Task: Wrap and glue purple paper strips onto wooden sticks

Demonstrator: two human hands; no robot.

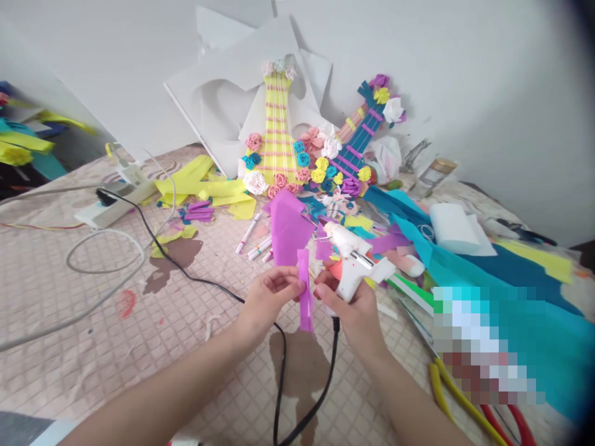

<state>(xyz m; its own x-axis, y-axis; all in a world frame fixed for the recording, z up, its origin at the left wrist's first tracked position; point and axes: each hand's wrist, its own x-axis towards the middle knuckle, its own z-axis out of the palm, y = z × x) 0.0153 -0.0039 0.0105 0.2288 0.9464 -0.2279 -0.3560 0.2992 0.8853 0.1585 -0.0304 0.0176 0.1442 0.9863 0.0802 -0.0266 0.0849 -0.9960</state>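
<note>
One strip of purple paper (304, 313) stands upright above the bench (195, 347), pinched in the left hand (267, 303), its fingers (289, 291) closed narrowly on it. The right hand (357, 319) holds a white glue gun (356, 248) by the handle, its fingertips just beside the strip; whether they touch it, I cannot tell. A black cord (332, 365) runs from the gun to the power strip (105, 207). Behind lie markers (248, 233) and a purple sheet (288, 226), before a yellow paper guitar (277, 130).

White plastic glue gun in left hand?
No, the right hand holds the white glue gun, while the left hand pinches a narrow purple paper strip.
</note>
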